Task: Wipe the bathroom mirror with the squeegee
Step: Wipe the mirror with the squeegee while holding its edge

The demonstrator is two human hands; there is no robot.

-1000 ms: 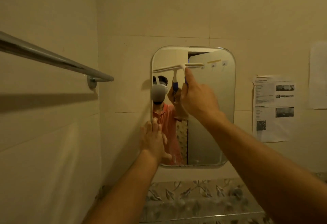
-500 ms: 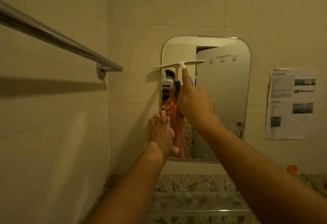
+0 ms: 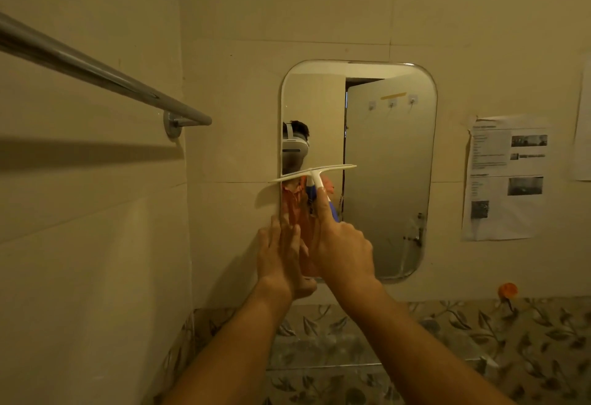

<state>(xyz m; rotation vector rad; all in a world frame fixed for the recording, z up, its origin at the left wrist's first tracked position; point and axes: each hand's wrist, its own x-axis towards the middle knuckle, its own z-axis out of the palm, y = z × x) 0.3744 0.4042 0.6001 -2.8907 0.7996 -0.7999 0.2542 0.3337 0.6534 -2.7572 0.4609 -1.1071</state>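
From my head camera: my right hand (image 3: 343,244) grips the squeegee (image 3: 311,174) handle, forefinger stretched along it, blade across the mirror (image 3: 390,164) left half, mid-height. I should press evenly and pull straight down. My left hand (image 3: 279,254), fingers pressed together flat at the mirror's lower left edge, blocks the path; the towel bar (image 3: 105,79) stands well apart.

Two bare forearms enter from five and seven o'clock, sleeveless to the frame edge. The left hand (image 3: 281,254) and right hand (image 3: 343,244) wear no gloves, rings or watch.
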